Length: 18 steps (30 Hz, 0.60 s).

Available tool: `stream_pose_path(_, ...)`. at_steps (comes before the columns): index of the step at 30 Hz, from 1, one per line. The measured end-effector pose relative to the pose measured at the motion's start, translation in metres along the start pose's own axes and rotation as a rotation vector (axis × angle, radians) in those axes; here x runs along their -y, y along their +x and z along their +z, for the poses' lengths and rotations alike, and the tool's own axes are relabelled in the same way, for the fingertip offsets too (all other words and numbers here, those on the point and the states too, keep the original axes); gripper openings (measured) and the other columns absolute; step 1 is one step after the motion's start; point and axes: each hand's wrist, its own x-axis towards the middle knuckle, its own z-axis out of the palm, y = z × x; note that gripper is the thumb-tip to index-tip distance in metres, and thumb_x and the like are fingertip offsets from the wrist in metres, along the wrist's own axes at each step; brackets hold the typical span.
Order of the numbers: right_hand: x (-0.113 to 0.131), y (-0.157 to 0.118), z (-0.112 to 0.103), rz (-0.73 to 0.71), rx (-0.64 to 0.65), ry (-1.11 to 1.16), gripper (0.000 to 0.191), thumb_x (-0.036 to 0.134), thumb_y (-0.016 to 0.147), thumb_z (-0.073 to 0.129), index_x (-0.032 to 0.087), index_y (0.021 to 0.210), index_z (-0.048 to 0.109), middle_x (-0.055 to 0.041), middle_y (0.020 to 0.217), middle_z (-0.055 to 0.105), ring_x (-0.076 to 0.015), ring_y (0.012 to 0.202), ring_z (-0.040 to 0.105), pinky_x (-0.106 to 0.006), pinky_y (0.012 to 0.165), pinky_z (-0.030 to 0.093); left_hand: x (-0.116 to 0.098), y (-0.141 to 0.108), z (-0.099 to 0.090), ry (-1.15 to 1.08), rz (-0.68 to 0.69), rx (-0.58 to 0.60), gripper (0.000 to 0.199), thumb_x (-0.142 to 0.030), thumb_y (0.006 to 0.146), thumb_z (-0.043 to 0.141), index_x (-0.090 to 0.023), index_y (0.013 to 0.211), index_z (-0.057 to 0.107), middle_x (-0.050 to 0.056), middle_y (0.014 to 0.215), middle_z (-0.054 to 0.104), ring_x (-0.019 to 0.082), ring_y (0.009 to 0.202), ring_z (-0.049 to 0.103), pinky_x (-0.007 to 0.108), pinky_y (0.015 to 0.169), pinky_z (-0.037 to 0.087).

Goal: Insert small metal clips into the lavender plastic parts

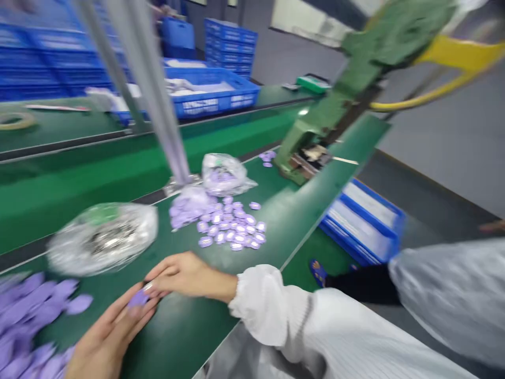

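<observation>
My left hand (112, 329) pinches a flat purple oval piece (138, 298) between thumb and fingers, low over the green worktop. At its upper edge the closed fingertips of my right hand (185, 275) meet the piece. A small pale, shiny spot shows there, too blurred to tell whether it is metal or a fingernail. Loose purple ovals (33, 310) are heaped to the left of my left hand. Beyond my hands lies a clear plastic bag (104, 237) of silvery metal parts. Purple ovals with shiny centres (232, 226) are spread beyond my right hand.
A second plastic bag (224, 175) stands by a grey metal post (158, 89). A green press machine (327, 121) is at the far right of the worktop (197, 310). Blue crates (219, 95) are behind, another (359, 221) on the floor. A person's white sleeve (453, 295) is at right.
</observation>
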Motion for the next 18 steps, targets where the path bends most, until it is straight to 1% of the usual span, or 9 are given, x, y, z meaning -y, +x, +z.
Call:
stream_pose_path(1,-0.0013,0.0004,0.0022,0.006,-0.031,-0.004,0.037,0.035,0.063,0.08,0.016,0.093,0.068,0.002,0.075,0.068,-0.0052,0.067,0.064,-0.017,0.072,0.053,-0.0003,-0.0018,0.001,-0.098,-0.053,0.036,0.065,-0.046,0.072,0.073,-0.022,0.13,0.055,0.005,0.12,0.069,0.024,0.111,0.065,0.028,0.092,0.057)
stream_pose_path(2,-0.0013,0.001,0.0041,0.013,-0.056,-0.02,0.039,0.035,0.064,0.079,0.014,0.094,0.067,0.0,0.076,0.068,-0.0068,0.067,0.064,-0.019,0.071,0.053,-0.0009,-0.0027,0.0017,-0.169,-0.075,0.056,0.069,-0.045,0.071,0.075,-0.021,0.132,0.053,0.007,0.121,0.069,0.024,0.113,0.064,0.028,0.095,0.055)
stream_pose_path(5,0.0027,0.0023,0.007,0.043,-0.068,-0.061,0.042,0.034,0.066,0.077,0.012,0.1,0.064,-0.0041,0.078,0.07,-0.0102,0.069,0.066,-0.023,0.072,0.053,-0.0036,-0.0034,0.0034,-0.251,-0.08,0.04,0.068,-0.043,0.072,0.075,-0.015,0.13,0.053,0.011,0.11,0.073,0.025,0.111,0.065,0.032,0.097,0.053)
stream_pose_path(7,0.0049,0.0011,0.0077,0.053,-0.062,-0.082,0.042,0.032,0.067,0.076,0.012,0.102,0.063,-0.0058,0.08,0.071,-0.0116,0.072,0.068,-0.023,0.072,0.053,-0.005,-0.0047,0.0054,-0.264,-0.061,0.008,0.066,-0.044,0.073,0.074,-0.013,0.128,0.054,0.012,0.105,0.074,0.027,0.107,0.067,0.037,0.097,0.052)
stream_pose_path(10,0.0053,-0.0019,0.0084,0.062,-0.065,-0.101,0.043,0.032,0.067,0.075,0.011,0.103,0.062,-0.0069,0.083,0.072,-0.0122,0.073,0.068,-0.023,0.071,0.052,-0.0049,-0.0065,0.0078,-0.263,-0.04,-0.002,0.065,-0.045,0.074,0.072,-0.012,0.127,0.055,0.014,0.105,0.073,0.028,0.102,0.069,0.041,0.095,0.053)
stream_pose_path(14,0.0037,-0.0021,0.0101,0.068,-0.073,-0.112,0.046,0.035,0.066,0.076,0.011,0.104,0.061,-0.0074,0.085,0.073,-0.0129,0.076,0.069,-0.024,0.073,0.052,-0.0021,-0.0054,0.0074,-0.275,-0.035,0.025,0.064,-0.045,0.074,0.072,-0.012,0.126,0.055,0.014,0.106,0.073,0.026,0.102,0.069,0.038,0.094,0.053)
stream_pose_path(18,0.0038,-0.0011,0.0106,0.068,-0.086,-0.115,0.049,0.038,0.065,0.077,0.011,0.104,0.063,-0.0084,0.086,0.073,-0.0145,0.08,0.069,-0.024,0.074,0.053,-0.0006,-0.005,0.0068,-0.289,-0.002,0.006,0.062,-0.045,0.073,0.073,-0.013,0.124,0.057,0.013,0.105,0.074,0.024,0.098,0.07,0.036,0.091,0.054)
